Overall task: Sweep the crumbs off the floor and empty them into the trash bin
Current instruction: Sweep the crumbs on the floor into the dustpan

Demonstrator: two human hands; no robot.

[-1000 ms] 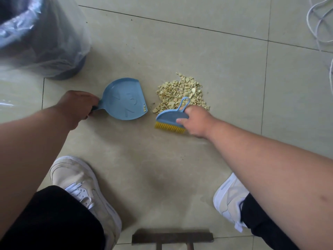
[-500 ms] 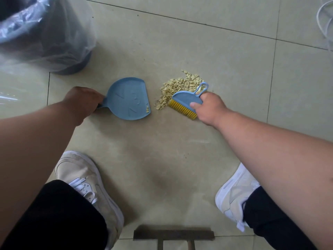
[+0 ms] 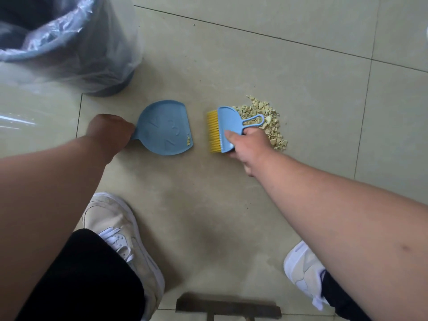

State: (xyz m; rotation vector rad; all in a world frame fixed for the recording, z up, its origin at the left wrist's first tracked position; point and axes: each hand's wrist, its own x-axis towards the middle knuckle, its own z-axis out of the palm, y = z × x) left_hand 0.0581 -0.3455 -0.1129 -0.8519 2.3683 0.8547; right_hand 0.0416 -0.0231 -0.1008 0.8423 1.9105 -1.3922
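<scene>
On the tiled floor, one crumb pile is seen just behind the right hand clenched on one brush, while one dustpan, handle gripped by the left hand, lies near one lined trash bin.

Dustpan flat on the floor, a few crumbs in it at the right edge. Brush just right of it, crumb pile right behind the brush. Trash bin off to the far left. Shoes nearer, either side.
</scene>
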